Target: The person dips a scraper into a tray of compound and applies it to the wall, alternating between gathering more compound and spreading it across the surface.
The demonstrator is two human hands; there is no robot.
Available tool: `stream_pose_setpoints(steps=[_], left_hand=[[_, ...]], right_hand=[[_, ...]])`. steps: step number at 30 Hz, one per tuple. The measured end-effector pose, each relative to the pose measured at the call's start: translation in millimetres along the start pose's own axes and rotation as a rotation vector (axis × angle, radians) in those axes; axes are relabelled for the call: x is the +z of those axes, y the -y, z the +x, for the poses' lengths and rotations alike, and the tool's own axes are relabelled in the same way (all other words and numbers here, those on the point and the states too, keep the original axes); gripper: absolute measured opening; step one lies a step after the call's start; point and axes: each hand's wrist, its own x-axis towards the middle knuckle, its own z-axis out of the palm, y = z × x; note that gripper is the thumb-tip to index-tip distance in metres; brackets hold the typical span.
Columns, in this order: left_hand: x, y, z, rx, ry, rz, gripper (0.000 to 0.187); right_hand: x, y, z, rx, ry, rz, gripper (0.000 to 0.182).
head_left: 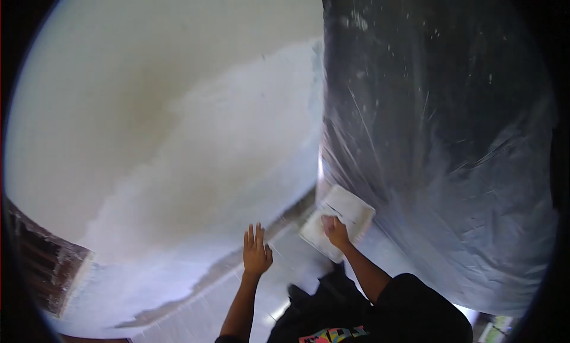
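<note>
Right hand on a white tray; left hand open above the floor.

The right hand rests on a white rectangular paint tray, its grip curled over something in the tray; whether it pinches it cannot be told. The tray lies on the pale tiled floor, just beside the black plastic sheeting and near the foot of the wall. The left hand hovers apart, fingers spread, holding nothing. The wall is cream above, patchy white lower down. A dark brick edge shows at left.
</note>
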Motion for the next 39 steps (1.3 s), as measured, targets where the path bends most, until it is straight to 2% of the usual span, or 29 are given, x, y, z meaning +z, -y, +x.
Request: stream_pose_setpoints(steps=[2, 4, 5, 7, 10, 11, 12, 14, 15, 17, 20, 24, 28, 30, 35, 39], left_hand=[[39, -37, 3, -0.081, 0.057, -0.102, 0.059], [75, -66, 4, -0.158, 0.088, -0.179, 0.059], [94, -78, 6, -0.161, 0.12, -0.199, 0.06], [131, -99, 2, -0.188, 0.191, -0.226, 0.064], [179, -126, -2, -0.303, 0.301, -0.265, 0.065], [199, -131, -8, -0.342, 0.296, -0.285, 0.063], [211, -140, -13, -0.376, 0.324, -0.304, 0.063], [232, -147, -19, -0.452, 0.321, -0.358, 0.06], [242, -150, -21, -0.461, 0.335, -0.362, 0.059], [267, -153, -28, -0.506, 0.356, -0.378, 0.059], [296, -153, -36, -0.56, 0.383, -0.406, 0.059], [327, -147, -29, -0.615, 0.306, -0.434, 0.06], [353, -133, -19, -0.625, 0.292, -0.468, 0.059], [365, -128, -16, -0.588, 0.242, -0.475, 0.058], [374, -120, -8, -0.595, 0.242, -0.482, 0.056], [371, -118, -8, -0.597, 0.259, -0.483, 0.056]], right_hand=[[-23, -32, 4, 0.101, 0.017, -0.043, 0.038], [-44, -63, 14, 0.257, -0.062, 0.296, 0.053], [-54, -76, 19, 0.274, -0.04, 0.271, 0.053], [-76, -94, 21, 0.592, 0.021, 0.582, 0.066], [-93, -123, 38, 0.667, 0.106, 0.572, 0.075], [-94, -129, 42, 0.557, 0.116, 0.421, 0.075], [-95, -136, 45, 0.594, 0.135, 0.395, 0.075], [-94, -146, 55, 0.393, 0.208, 0.257, 0.07], [-91, -154, 60, 0.422, 0.232, 0.233, 0.07], [-81, -175, 76, 0.017, 0.206, -0.134, 0.058], [-68, -180, 102, -0.009, 0.278, -0.137, 0.055], [-49, -193, 136, -0.052, 0.347, -0.218, 0.06], [-32, -200, 162, -0.084, 0.388, -0.231, 0.064], [-25, -204, 170, -0.175, 0.382, -0.227, 0.064], [-16, -193, 181, -0.143, 0.395, -0.249, 0.063], [-6, -192, 187, -0.202, 0.396, -0.265, 0.065]])
